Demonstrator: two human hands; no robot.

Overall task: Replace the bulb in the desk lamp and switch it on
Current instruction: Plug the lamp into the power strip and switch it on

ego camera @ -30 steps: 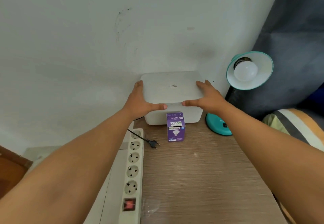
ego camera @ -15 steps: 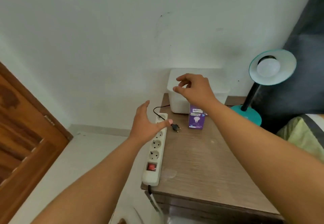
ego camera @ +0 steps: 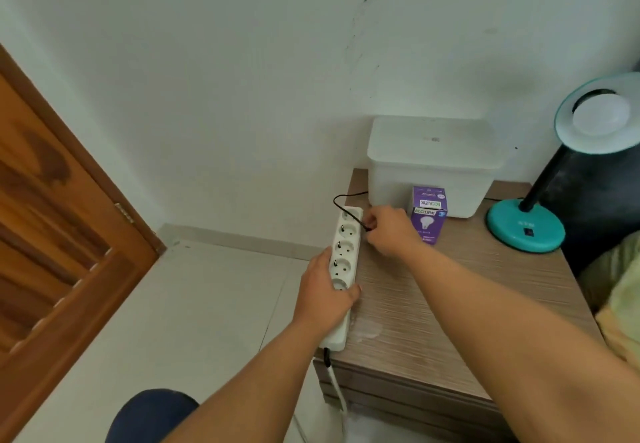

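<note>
Left hand (ego camera: 323, 295) clasps the long white power strip (ego camera: 343, 269); right hand (ego camera: 389, 231) pinches the thin black cord (ego camera: 343, 207).

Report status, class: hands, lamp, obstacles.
Left hand gripping white power strip. Right hand closed at black plug lead. Teal desk lamp unlit, bulb fitted; purple bulb box unopened. Nothing blocking.

A power strip (ego camera: 343, 269) lies along the left edge of the table (ego camera: 450, 304). At the back, against the wall, stands a lidded box (ego camera: 429, 162), with a bulb carton (ego camera: 428, 214) just in front of it. The desk lamp (ego camera: 554, 179) stands at the back right corner.
</note>
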